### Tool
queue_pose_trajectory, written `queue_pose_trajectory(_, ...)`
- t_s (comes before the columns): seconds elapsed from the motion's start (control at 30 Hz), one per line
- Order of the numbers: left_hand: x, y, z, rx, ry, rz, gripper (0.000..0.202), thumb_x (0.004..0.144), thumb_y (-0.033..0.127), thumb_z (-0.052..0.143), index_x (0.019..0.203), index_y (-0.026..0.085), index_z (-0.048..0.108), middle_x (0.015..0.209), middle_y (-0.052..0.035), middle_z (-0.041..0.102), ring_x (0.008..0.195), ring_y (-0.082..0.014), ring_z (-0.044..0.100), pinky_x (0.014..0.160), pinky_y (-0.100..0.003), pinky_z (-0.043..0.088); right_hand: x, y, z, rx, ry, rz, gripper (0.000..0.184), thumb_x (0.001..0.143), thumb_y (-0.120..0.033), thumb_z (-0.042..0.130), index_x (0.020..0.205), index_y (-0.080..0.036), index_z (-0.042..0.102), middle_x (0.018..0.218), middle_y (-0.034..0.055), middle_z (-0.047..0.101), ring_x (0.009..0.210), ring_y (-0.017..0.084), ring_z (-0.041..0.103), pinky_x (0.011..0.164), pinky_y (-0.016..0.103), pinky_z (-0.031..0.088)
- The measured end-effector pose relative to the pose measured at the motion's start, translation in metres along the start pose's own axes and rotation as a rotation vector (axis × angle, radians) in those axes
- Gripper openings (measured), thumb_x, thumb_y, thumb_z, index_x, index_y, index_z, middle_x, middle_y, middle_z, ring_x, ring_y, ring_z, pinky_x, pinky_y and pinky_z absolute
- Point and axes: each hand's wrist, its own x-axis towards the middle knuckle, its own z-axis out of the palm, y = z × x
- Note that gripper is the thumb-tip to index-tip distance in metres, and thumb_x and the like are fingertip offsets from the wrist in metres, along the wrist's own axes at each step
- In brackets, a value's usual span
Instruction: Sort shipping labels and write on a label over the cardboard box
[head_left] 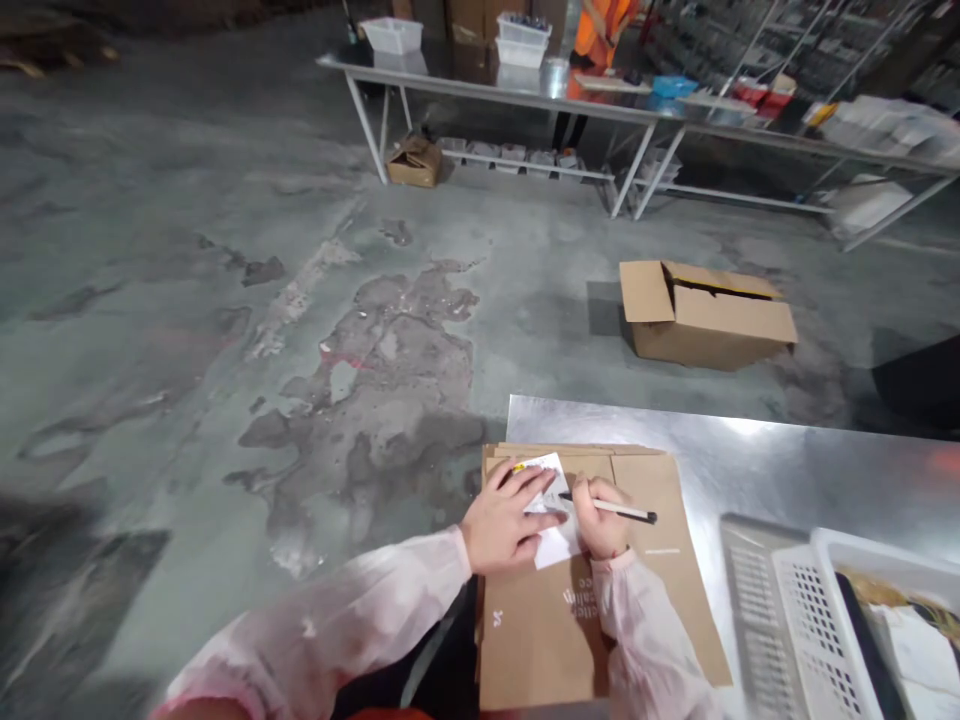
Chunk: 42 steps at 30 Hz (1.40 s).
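My left hand (514, 520) lies flat with spread fingers on a small white slip of paper (553, 548), pressing it against the top of a stack of flattened cardboard boxes (536, 650). A bit of yellow shows at the slip's upper left corner. In my right hand (600, 515) is a white pen (621, 510) with a black end, its tip touching the paper near my left fingertips. Marks on the slip are too small to read. Printed lettering runs upside down on the cardboard below my hands.
The stack lies on a shiny metal table (787, 465). A white perforated basket (817, 600) with papers stands at the right. An open-flapped cardboard box (712, 325) sits on the floor beyond. Farther back, a long workbench (480, 85) carries bins; a person in orange (600, 35) stands behind it.
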Motion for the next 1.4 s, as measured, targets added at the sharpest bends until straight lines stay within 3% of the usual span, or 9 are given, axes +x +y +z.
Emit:
queue_pose_trajectory(0.07,0.0001,0.0000,-0.0004,0.004,-0.002,0.003,0.040,0.081,0.035,0.061,0.122,0.038,0.064,0.150,-0.0104,0.043,0.134,-0.0295,0.039,0.113,-0.054,0.016,0.0006,-0.0019,-0.0022,-0.014,0.043,-0.003,0.050,0.088,-0.031,0.054,0.042,-0.020,0.038,0.039,-0.0047,0.039,0.037,0.008,0.036,0.043,0.025,0.030)
queue_pose_trajectory(0.2,0.0000,0.0001,-0.0013,0.008,0.006,0.000,0.039,0.082,0.035,0.060,0.121,0.038,0.064,0.148,-0.0095,0.046,0.133,-0.0295,0.040,0.113,-0.054,0.017,0.0011,-0.0040,-0.0036,-0.019,-0.003,0.070,0.049,0.089,-0.033,0.055,0.044,-0.019,0.043,0.040,-0.0042,0.043,0.039,0.007,0.039,0.043,0.023,0.032)
queue_pose_trajectory(0.3,0.0003,0.0002,-0.0014,0.004,0.009,0.006,0.039,0.081,0.035,0.061,0.120,0.037,0.065,0.145,-0.0102,0.048,0.132,-0.0298,0.041,0.113,-0.054,0.019,0.0004,-0.0008,-0.0009,-0.031,-0.005,0.026,0.049,0.089,-0.033,0.055,0.044,-0.018,0.043,0.041,-0.0041,0.043,0.039,0.007,0.039,0.044,0.022,0.031)
queue_pose_trajectory(1.07,-0.0003,0.0000,0.0016,-0.002,0.002,-0.001,0.040,0.082,0.036,0.060,0.122,0.038,0.064,0.149,-0.0099,0.044,0.133,-0.0301,0.040,0.112,-0.056,0.018,0.0048,-0.0020,-0.0021,-0.029,-0.045,0.067,0.050,0.088,-0.035,0.051,0.044,-0.020,0.034,0.040,-0.0053,0.035,0.039,0.008,0.033,0.044,0.024,0.029)
queue_pose_trajectory(1.3,-0.0007,0.0004,0.0004,-0.005,0.009,-0.006,0.040,0.082,0.035,0.060,0.122,0.037,0.064,0.150,-0.0090,0.043,0.134,-0.0294,0.039,0.113,-0.054,0.016,0.0035,0.0018,-0.0006,0.000,-0.007,0.063,0.050,0.088,-0.035,0.052,0.044,-0.020,0.034,0.040,-0.0055,0.036,0.039,0.008,0.034,0.043,0.024,0.029)
queue_pose_trajectory(1.4,-0.0004,0.0012,-0.0016,-0.016,-0.018,-0.011,0.041,0.081,0.034,0.059,0.122,0.037,0.062,0.150,-0.0022,0.045,0.133,-0.0300,0.037,0.114,-0.054,0.013,-0.0002,0.0046,-0.0009,0.045,0.088,0.109,0.051,0.088,-0.035,0.054,0.044,-0.021,0.032,0.040,-0.0056,0.036,0.039,0.008,0.035,0.043,0.024,0.031)
